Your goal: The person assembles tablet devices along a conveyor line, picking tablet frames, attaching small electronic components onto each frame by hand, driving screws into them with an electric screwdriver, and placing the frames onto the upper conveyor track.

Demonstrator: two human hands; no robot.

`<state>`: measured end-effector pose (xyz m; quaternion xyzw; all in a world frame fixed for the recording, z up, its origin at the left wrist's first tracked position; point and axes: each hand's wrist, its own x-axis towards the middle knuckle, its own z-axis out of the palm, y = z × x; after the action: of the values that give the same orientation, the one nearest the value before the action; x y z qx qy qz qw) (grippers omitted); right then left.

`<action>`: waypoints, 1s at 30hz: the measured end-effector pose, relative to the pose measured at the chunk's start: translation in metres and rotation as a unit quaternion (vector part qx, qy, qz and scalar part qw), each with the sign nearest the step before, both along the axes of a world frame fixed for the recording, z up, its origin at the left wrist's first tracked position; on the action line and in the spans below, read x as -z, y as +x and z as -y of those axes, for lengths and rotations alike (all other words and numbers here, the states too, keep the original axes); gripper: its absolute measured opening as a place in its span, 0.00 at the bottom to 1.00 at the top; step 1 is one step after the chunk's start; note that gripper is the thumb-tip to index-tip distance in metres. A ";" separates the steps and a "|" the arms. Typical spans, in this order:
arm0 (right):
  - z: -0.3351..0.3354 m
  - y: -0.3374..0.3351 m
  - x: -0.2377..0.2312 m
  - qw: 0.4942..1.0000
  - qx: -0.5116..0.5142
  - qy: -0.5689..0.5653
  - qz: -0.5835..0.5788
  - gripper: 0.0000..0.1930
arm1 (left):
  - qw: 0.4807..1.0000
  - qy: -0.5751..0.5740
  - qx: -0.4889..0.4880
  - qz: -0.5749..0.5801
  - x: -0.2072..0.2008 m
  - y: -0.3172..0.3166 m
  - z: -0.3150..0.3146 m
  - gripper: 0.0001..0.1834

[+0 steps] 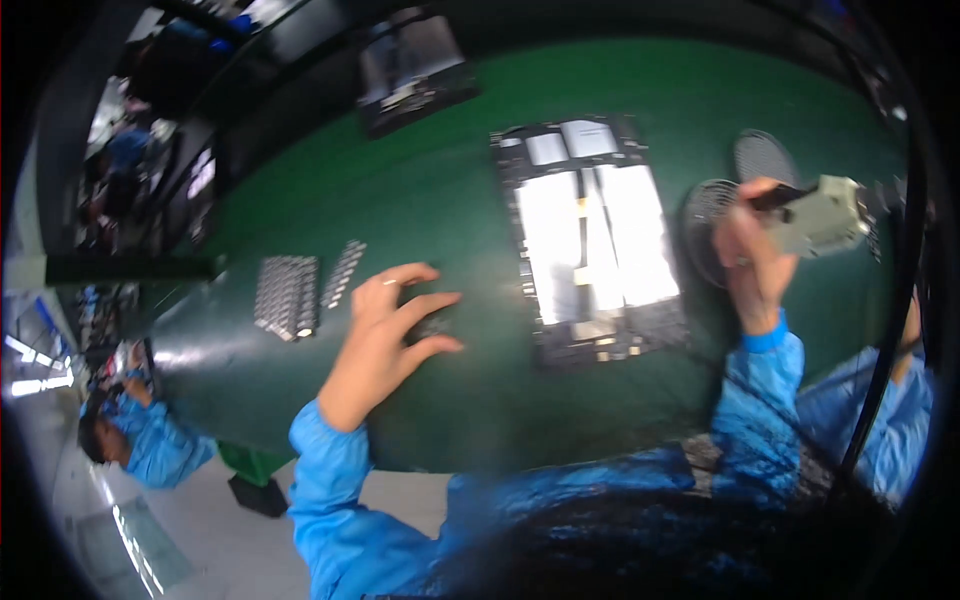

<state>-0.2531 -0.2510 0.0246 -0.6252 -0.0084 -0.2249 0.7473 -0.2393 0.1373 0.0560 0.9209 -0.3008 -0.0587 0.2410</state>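
Observation:
My left hand [378, 335], a ring on one finger, hovers over the green table mat [440, 420] with thumb and fingers spread, holding nothing visible. Small blurred grey bits [435, 325] lie just by its fingertips. At the right, my right hand [752, 255] is raised with curled fingers against a pale grey-green handheld tool [822, 218] with a black part; motion blur hides its exact kind. Between my hands lies an opened tablet-like device [545, 240], its bright silver panels and black circuit edges facing up. Two round mesh-like dishes [705, 200] sit beside and beyond my right hand.
Left of my left hand are a block of small metallic parts [287, 297] and a separate strip of them [345, 273]. Another opened device [415, 75] stands at the far edge. A black cable [878, 380] crosses the right side. Co-workers in blue [150, 435] sit on both sides.

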 end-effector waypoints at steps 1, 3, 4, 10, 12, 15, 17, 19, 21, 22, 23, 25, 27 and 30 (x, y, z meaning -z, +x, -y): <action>0.003 0.002 0.002 1.000 -0.009 -0.002 0.018 0.16 | 1.000 0.000 0.017 0.005 0.013 0.004 -0.006 0.24; 0.003 0.004 0.003 0.998 -0.024 0.022 0.059 0.18 | 1.000 0.001 0.028 0.012 0.019 0.011 -0.006 0.24; 0.002 0.003 0.005 0.995 -0.033 0.052 0.080 0.19 | 1.000 -0.024 0.011 -0.002 0.016 0.012 0.000 0.24; -0.025 0.002 -0.011 0.982 -0.062 0.077 0.158 0.20 | 1.000 -0.014 0.019 0.016 0.006 0.014 -0.014 0.26; -0.047 0.000 -0.021 0.973 -0.117 0.137 0.146 0.19 | 0.996 -0.032 0.068 0.044 0.007 0.016 -0.009 0.27; -0.080 0.009 -0.026 0.963 -0.151 0.152 0.164 0.19 | 0.997 -0.016 0.069 -0.007 0.000 0.024 -0.004 0.19; -0.101 0.014 -0.034 0.962 -0.171 0.151 0.152 0.16 | 0.998 0.011 0.047 -0.036 -0.008 0.031 0.006 0.14; -0.117 0.015 -0.042 0.967 -0.175 0.140 0.121 0.16 | 0.996 -0.043 0.029 -0.077 -0.003 0.040 0.012 0.14; -0.128 0.015 -0.038 0.967 -0.181 0.140 0.116 0.16 | 0.979 -0.146 0.000 -0.142 0.004 0.045 0.018 0.12; -0.130 0.016 -0.033 0.968 -0.179 0.130 0.116 0.16 | 0.976 -0.162 0.000 -0.144 0.007 0.047 0.018 0.12; -0.130 0.016 -0.030 0.970 -0.183 0.116 0.110 0.16 | 0.976 -0.172 0.015 -0.135 0.011 0.049 0.015 0.09; -0.132 0.012 -0.027 0.968 -0.191 0.118 0.107 0.15 | 0.976 -0.194 0.033 -0.095 0.019 0.047 0.010 0.06; -0.133 0.011 -0.027 0.968 -0.198 0.118 0.095 0.14 | 0.974 -0.213 0.000 -0.080 0.024 0.041 0.008 0.05; -0.137 0.010 -0.027 0.966 -0.178 0.173 0.067 0.15 | 0.983 -0.173 -0.060 -0.017 0.027 0.035 0.011 0.04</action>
<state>-0.2429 -0.1138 0.0514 -0.4584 -0.1303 -0.1274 0.8699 -0.2047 0.1265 0.0294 0.8807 -0.2465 -0.0066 0.4044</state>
